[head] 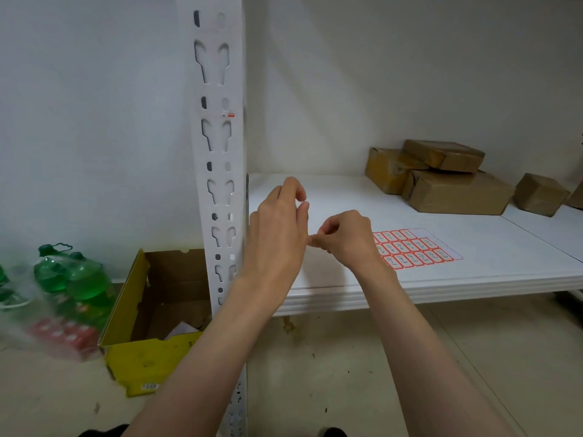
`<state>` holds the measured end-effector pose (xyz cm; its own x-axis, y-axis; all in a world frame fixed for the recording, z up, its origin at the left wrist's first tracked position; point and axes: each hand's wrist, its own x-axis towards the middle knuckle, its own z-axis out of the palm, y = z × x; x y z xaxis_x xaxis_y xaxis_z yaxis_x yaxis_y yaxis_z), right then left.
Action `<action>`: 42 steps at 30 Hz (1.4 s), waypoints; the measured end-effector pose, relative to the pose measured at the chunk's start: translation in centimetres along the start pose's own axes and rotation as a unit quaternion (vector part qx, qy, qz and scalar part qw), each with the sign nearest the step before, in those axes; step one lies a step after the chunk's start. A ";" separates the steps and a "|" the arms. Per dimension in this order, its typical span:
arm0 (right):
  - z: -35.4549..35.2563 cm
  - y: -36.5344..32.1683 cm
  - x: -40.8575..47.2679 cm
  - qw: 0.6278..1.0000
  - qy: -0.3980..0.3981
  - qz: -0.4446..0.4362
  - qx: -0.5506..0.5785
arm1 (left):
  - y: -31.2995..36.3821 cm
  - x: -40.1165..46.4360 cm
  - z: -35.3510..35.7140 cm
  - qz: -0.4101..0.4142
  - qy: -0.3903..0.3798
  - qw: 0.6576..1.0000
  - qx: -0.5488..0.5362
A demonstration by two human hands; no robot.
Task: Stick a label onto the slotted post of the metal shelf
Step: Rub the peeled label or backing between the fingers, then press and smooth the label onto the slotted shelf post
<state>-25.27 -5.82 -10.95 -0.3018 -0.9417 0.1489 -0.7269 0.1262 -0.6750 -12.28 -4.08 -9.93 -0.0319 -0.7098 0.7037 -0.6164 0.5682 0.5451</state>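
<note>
The white slotted post of the metal shelf stands upright at centre-left, with a small red-and-white sticker remnant on it. A sheet of red-bordered labels lies flat on the white shelf board. My right hand hovers above the board left of the sheet, its fingertips pinched on something small; I cannot tell whether it is a label. My left hand is raised just right of the post, fingers curled and apart, its side touching my right fingertips.
Several brown cardboard parcels are stacked at the back right of the shelf. On the floor left of the post sit an open yellow cardboard box, shrink-wrapped green bottles and red cans.
</note>
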 end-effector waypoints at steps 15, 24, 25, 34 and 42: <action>-2.6 -9.4 -2.4 0.915 0.115 -0.183 0.342 | 1.1 4.6 -10.1 0.129 0.311 0.935 -0.113; -1.6 -13.6 -3.5 0.839 -0.043 -0.168 0.517 | -0.5 5.7 -10.2 -0.025 0.130 0.979 -0.158; -1.4 -13.7 -3.5 0.837 -0.044 -0.167 0.520 | -0.5 5.8 -10.3 -0.022 0.140 0.979 -0.146; -1.5 -13.8 -3.5 0.842 -0.041 -0.164 0.513 | -1.0 6.4 -11.1 -0.008 0.125 0.986 -0.108; -1.1 -13.8 -3.5 0.843 -0.043 -0.169 0.508 | -0.9 6.7 -11.2 -0.005 0.128 0.989 -0.078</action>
<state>-14.85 -3.91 -1.30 -0.1056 -0.8948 0.4339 0.1554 -0.4458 -0.8815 -3.08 -4.65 -0.63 0.1870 -0.5984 0.7791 -0.4856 0.6331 0.6028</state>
